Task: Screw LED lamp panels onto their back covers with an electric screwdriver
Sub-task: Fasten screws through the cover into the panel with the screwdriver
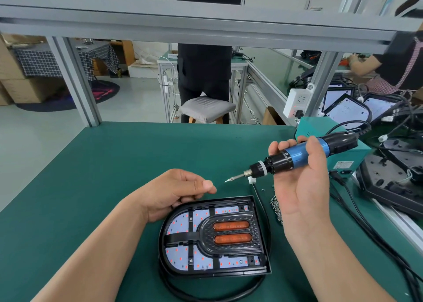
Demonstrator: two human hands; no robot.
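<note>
Green tabletop (114, 164) fills the foreground, under grey frame rails (206, 27). Near its front edge the lamp (212, 235) lies flat, LED panel seated in the black back cover, with a black cable (206, 292) looping round its near side. The left hand (176, 189) sits over the lamp's far left corner. Its grip is curled, thumb against forefinger, and I cannot tell whether anything is pinched. The right hand (302, 178) has its grip wrapped round the blue-and-black screwdriver (295, 156), raised off the tabletop, bit pointing left toward the left thumb but apart from it. Loose screws (277, 208) lie just right of the lamp.
</note>
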